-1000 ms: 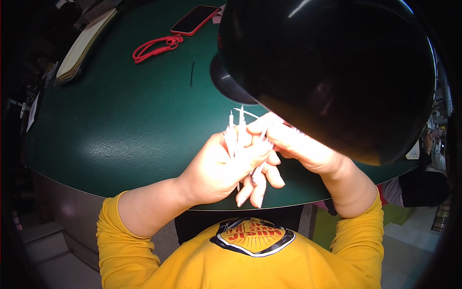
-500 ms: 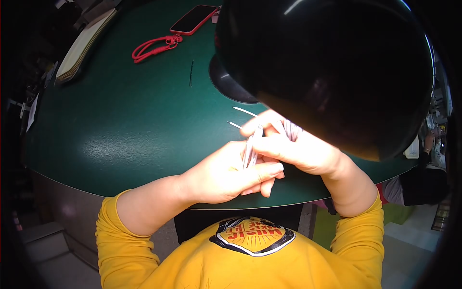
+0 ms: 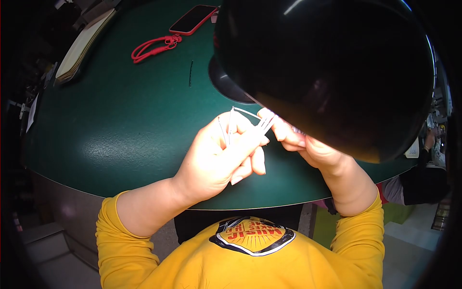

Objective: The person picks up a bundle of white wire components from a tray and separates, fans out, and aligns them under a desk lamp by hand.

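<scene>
Several thin white strips (image 3: 265, 123) are pinched in my left hand (image 3: 221, 156), between its thumb and fingers, under bright light. A couple more thin pieces rise from between its fingers on the left side. My right hand (image 3: 310, 144) is just to the right, closed around more pale strips, partly hidden by the black lamp head (image 3: 327, 72). One thin white strip (image 3: 246, 112) runs from the right hand's fingertips toward the tips of the left hand's pieces. Glare washes out the details of the strips.
On the green table (image 3: 120, 106) lie a phone (image 3: 194, 20) in a red case, a red cord (image 3: 154, 48) and a thin black rod (image 3: 191, 73). A round black base (image 3: 228, 84) stands beyond my hands. A paper stack (image 3: 85, 45) is at the far left. Another person's arm (image 3: 428, 140) shows at right.
My hands have moved apart. The left hand has shifted up and left with the strips, and the right hand's fingers have curled in closer to the lamp.
</scene>
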{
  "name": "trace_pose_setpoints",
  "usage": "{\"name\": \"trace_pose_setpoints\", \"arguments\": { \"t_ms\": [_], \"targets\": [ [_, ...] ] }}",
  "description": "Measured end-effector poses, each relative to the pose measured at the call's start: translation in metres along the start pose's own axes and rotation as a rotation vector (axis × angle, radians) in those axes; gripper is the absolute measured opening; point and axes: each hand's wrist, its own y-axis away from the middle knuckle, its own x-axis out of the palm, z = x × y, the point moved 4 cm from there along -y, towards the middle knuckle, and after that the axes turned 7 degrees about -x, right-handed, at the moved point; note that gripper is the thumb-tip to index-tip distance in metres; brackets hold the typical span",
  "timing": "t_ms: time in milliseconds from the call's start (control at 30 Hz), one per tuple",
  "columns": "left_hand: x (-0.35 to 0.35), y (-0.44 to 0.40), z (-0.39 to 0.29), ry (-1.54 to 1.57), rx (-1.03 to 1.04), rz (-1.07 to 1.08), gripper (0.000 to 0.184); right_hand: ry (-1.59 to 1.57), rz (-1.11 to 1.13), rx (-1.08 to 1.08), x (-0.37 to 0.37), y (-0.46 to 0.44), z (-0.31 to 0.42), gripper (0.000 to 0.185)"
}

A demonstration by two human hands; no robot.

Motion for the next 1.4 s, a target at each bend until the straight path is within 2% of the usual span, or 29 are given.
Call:
{"name": "trace_pose_setpoints", "arguments": {
  "t_ms": [100,200,300,433,700,900,1000,1100,1200,1300,1400],
  "targets": [
    [0.003,0.000,-0.003,0.087,0.006,-0.008,0.013,0.310,-0.367,0.334,-0.003,0.010,-0.002,0.032],
    [0.000,-0.002,0.003,0.071,0.037,0.093,0.016,0.489,-0.307,0.388,0.001,0.003,0.005,0.031],
    [0.000,-0.003,0.004,0.083,0.007,0.107,0.019,0.731,-0.080,-0.150,-0.012,0.010,-0.007,0.029],
    [0.002,-0.003,0.002,0.069,-0.006,0.093,0.015,0.768,-0.104,-0.040,-0.014,0.011,-0.006,0.028],
    [0.006,-0.002,0.002,0.105,-0.012,0.112,0.009,0.647,-0.132,0.107,-0.014,0.012,-0.007,0.026],
    [0.005,-0.004,0.005,0.134,-0.035,0.195,0.012,0.568,-0.177,0.222,-0.012,0.013,-0.008,0.024],
    [0.004,-0.003,0.007,0.187,-0.076,0.249,0.015,0.490,-0.152,0.208,-0.010,0.013,-0.010,0.023],
    [0.006,-0.002,0.005,0.030,-0.078,0.210,0.021,0.595,-0.106,0.151,-0.008,0.012,-0.006,0.022],
    [0.006,-0.001,0.011,0.050,-0.121,0.242,0.026,0.582,-0.134,0.218,-0.009,0.014,-0.005,0.026],
    [0.004,0.000,0.013,0.042,-0.197,0.290,0.029,-0.049,-0.116,-0.009,0.005,-0.003,-0.007,0.031],
    [0.005,-0.002,0.012,0.012,-0.161,0.270,0.026,-0.022,-0.147,-0.042,0.002,0.000,-0.007,0.035]
  ]
}}
